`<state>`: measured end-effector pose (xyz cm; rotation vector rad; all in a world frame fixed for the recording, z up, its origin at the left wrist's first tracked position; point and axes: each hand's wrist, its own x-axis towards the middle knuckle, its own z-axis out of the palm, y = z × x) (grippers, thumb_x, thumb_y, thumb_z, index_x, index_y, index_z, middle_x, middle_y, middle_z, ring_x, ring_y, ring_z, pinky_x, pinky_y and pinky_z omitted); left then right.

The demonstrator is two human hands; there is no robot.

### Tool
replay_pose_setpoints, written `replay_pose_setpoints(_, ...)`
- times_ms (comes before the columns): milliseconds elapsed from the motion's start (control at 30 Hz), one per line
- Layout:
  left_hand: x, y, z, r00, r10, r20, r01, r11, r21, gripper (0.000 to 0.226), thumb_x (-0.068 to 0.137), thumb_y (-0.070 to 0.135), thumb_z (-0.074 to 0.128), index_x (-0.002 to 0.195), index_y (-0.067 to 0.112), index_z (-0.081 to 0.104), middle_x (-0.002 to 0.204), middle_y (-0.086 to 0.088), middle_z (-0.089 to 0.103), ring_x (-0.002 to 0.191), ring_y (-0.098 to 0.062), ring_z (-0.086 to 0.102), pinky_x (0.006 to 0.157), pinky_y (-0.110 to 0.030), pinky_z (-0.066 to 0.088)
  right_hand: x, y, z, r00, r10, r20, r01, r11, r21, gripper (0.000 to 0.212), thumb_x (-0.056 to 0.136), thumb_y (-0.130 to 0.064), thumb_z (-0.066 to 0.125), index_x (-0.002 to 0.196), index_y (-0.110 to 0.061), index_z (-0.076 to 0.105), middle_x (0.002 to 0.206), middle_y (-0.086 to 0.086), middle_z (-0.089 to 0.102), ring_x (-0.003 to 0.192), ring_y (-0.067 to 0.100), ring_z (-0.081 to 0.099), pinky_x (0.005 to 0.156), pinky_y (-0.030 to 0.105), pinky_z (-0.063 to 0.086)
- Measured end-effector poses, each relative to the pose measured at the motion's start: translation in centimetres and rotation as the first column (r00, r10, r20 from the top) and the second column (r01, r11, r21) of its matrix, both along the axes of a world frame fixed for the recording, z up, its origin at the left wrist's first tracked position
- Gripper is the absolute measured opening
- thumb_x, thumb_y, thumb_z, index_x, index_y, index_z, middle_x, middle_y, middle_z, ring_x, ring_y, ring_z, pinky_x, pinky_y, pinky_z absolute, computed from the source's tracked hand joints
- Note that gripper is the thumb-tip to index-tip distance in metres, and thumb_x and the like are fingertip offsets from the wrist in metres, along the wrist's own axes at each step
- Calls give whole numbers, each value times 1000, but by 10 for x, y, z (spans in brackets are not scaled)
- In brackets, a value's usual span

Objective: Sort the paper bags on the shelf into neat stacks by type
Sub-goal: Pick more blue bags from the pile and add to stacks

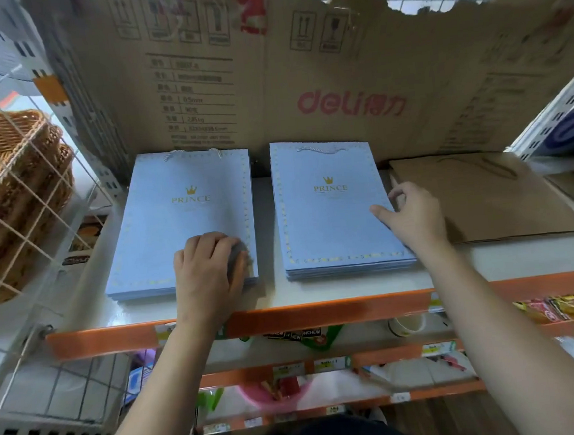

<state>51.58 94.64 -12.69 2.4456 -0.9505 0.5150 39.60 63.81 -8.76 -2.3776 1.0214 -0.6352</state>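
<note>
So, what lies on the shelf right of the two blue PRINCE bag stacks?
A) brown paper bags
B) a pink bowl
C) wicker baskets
A: brown paper bags lie flat beside the right blue PRINCE stack, on the same shelf.

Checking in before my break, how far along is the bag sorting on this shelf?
Mostly done: the left blue stack and right blue stack look squared. In hand: the left hand rests on one, the right hand touches the other's edge. Left: the brown bags beside them look loosely laid.
</note>
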Motion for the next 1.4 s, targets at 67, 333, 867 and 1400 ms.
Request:
replay_pose_setpoints(67,0,0,-1,1000,-1,9,1,1000,-6,32,91,34,44,102,13,65,105,-7,63,97,-27,52,77,-40,41,-5,1,-1,998,45,35,-45,999,-18,28,83,-35,72,100,-16,61,92,3,53,74,12,49,63,30,40)
replay_pose_setpoints(333,3,-2,-5,1000,6,29,-6,999,-33,27,91,32,47,97,14,66,103,-6,63,96,-28,53,74,-41,42,-53,19,9,952,301,-61,-272,919,286,47,71,-29,84,112,-25,62,122,-8,49,109,9,49,88,26,37)
replay_pose_setpoints(867,-11,-40,26,999,-33,-34,29,994,-109,21,92,29,50,100,18,65,100,-1,65,96,-23,53,81,-38,36,-71,16,10,979,183,92,-205,901,383,35,87,-32,68,121,-28,59,124,-6,52,109,10,56,94,32,47)
replay_pose_setpoints(1400,-173,-332,49,922,-384,-39,386,916,104,22,91,30,52,103,19,66,98,-2,63,92,-31,58,77,-39,37,-243,-176,29,975,-36,221,26,999,47,23,91,-16,61,113,-12,66,99,1,67,89,11,62,82,28,53)
